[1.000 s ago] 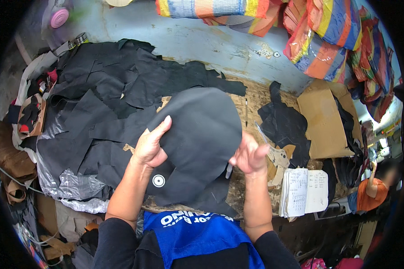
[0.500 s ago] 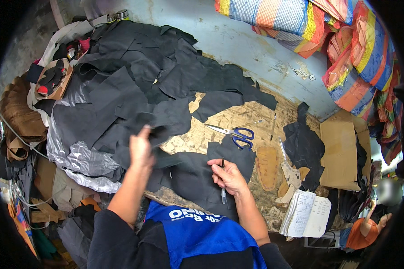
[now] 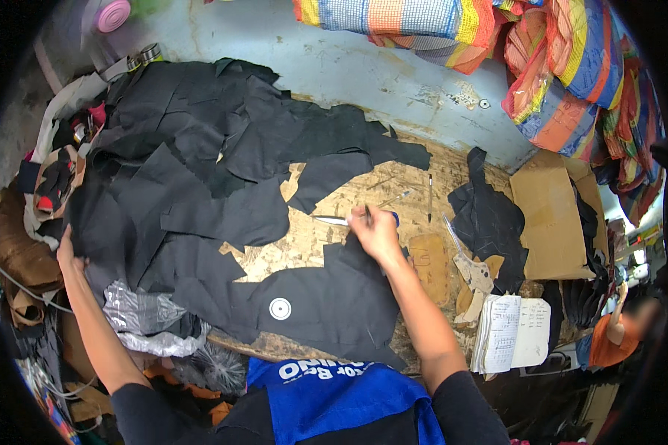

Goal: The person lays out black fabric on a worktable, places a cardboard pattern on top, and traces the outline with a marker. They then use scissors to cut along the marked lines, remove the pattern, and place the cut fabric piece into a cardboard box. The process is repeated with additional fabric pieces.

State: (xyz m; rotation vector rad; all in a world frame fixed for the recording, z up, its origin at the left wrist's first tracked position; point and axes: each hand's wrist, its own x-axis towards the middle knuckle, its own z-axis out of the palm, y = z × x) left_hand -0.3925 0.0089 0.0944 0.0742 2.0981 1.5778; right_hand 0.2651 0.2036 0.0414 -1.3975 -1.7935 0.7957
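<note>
At the far left, my left hand (image 3: 68, 252) is closed on the edge of a black leather sheet (image 3: 115, 215), whose near part is blurred. My right hand (image 3: 376, 233) is closed around a dark pen (image 3: 368, 214) and rests at the top of another black leather piece (image 3: 319, 293) along the front of the table. Beneath this hand lies a pair of scissors (image 3: 329, 220), with the blades and a bit of blue handle showing. A white round disc (image 3: 280, 308) with a dark centre sits on the front leather.
Layered black leather (image 3: 193, 111) covers the table's back left. To the right lie a brown pattern piece (image 3: 429, 271), black scraps (image 3: 486, 222), an open notebook (image 3: 508, 334) and a cardboard box (image 3: 553, 215). Striped bags (image 3: 564, 81) hang above. Another person (image 3: 614, 337) is at far right.
My left hand has moved from mid-table to the far left and now grips leather there. My right hand has moved forward over the scissors, pen still held. The white disc has come into sight.
</note>
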